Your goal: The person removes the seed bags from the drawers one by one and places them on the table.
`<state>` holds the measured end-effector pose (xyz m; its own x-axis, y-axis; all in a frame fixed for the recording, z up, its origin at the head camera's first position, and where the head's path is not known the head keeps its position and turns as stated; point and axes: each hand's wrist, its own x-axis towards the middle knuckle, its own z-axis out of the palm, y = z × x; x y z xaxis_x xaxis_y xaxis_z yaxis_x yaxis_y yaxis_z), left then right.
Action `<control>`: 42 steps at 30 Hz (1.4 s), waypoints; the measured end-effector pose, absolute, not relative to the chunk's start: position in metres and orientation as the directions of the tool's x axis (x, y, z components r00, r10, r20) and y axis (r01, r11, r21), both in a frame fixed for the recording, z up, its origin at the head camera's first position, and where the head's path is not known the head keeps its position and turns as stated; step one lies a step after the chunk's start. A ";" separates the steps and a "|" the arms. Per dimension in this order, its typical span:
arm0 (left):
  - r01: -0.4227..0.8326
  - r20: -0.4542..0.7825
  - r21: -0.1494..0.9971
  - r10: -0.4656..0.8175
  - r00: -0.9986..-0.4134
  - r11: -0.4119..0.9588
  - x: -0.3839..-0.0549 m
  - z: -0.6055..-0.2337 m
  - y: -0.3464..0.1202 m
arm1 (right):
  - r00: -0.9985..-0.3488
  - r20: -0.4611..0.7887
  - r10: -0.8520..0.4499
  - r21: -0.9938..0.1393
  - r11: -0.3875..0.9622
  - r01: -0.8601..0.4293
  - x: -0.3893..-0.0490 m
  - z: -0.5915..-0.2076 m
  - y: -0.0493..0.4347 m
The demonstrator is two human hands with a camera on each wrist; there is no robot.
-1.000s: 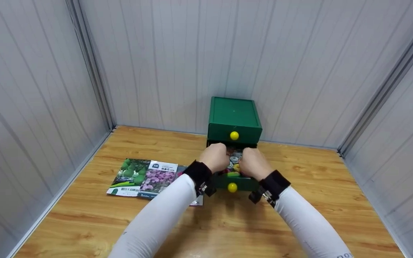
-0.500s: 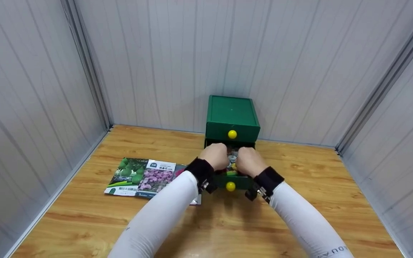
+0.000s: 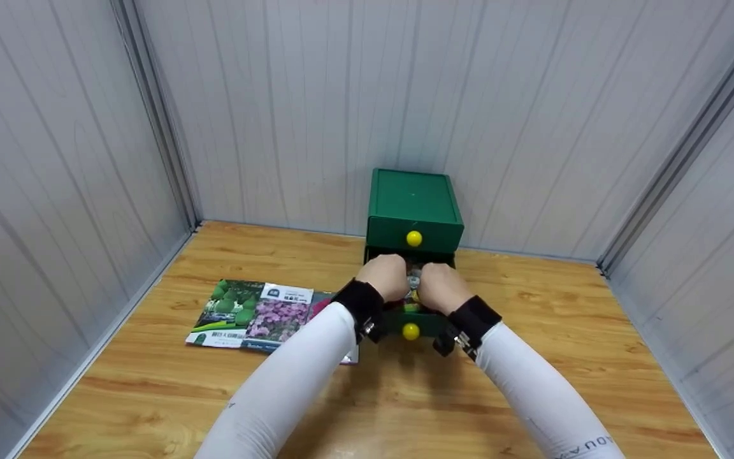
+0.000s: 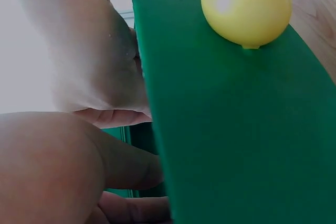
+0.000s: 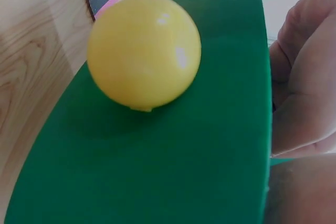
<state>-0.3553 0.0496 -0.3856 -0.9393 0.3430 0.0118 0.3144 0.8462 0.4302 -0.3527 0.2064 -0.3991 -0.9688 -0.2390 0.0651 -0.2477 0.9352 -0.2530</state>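
Both fists are over the pulled-out lower drawer [image 3: 431, 324] of a small green cabinet [image 3: 415, 194]. My left hand [image 3: 385, 277] grips the left side of a colourful printed seed packet [image 3: 413, 290] in that drawer. The right hand [image 3: 445, 287] grips its right side. Only a narrow strip of the packet shows between the knuckles; the fingertips are hidden in the head view. In the left wrist view, the left thumb [image 4: 131, 166] reaches down behind the drawer front [image 4: 226, 129]. A yellow knob [image 5: 144, 51] stands out from that front in the right wrist view.
Several overlapping seed packets [image 3: 278, 319] lie on the wooden table [image 3: 150, 395] to the left, partly under the left forearm. The cabinet's upper drawer [image 3: 434, 237] is closed. It stands close to the back wall [image 3: 316, 127], and side walls rise left and right.
The hands have drawn slightly closer together over the drawer, so less of the packet shows between them. The whole head view has shifted a little. The drawer stays pulled out.
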 end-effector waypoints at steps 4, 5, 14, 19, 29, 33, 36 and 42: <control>0.303 0.007 0.446 0.335 -0.942 0.842 -0.356 -0.386 0.048 | -0.974 0.035 -0.223 -0.267 0.937 -0.225 -0.355 -0.399 0.207; 0.300 0.005 0.452 0.334 -0.943 0.840 -0.356 -0.386 0.047 | -0.975 0.026 -0.220 -0.267 0.939 -0.219 -0.355 -0.398 0.207; 0.287 0.022 0.520 0.323 -0.946 0.805 -0.359 -0.389 0.041 | -0.981 0.013 -0.196 -0.322 0.927 -0.190 -0.358 -0.396 0.208; 0.296 0.059 0.540 0.315 -0.947 0.788 -0.360 -0.389 0.037 | -0.985 0.023 -0.171 -0.350 0.922 -0.168 -0.357 -0.393 0.210; 0.257 0.104 0.594 0.245 -0.964 0.762 -0.359 -0.386 0.030 | -0.995 0.001 -0.102 -0.474 0.876 -0.090 -0.358 -0.382 0.219; 0.238 0.109 0.640 0.220 -0.969 0.731 -0.363 -0.387 0.028 | -0.997 -0.011 -0.073 -0.537 0.842 -0.056 -0.357 -0.378 0.226; 0.245 0.129 0.660 0.214 -0.968 0.710 -0.364 -0.388 0.024 | -0.997 -0.010 -0.071 -0.579 0.814 -0.052 -0.356 -0.378 0.230; 0.241 0.126 0.671 0.214 -0.969 0.701 -0.361 -0.388 0.018 | -0.997 0.012 -0.079 -0.625 0.777 -0.069 -0.355 -0.383 0.237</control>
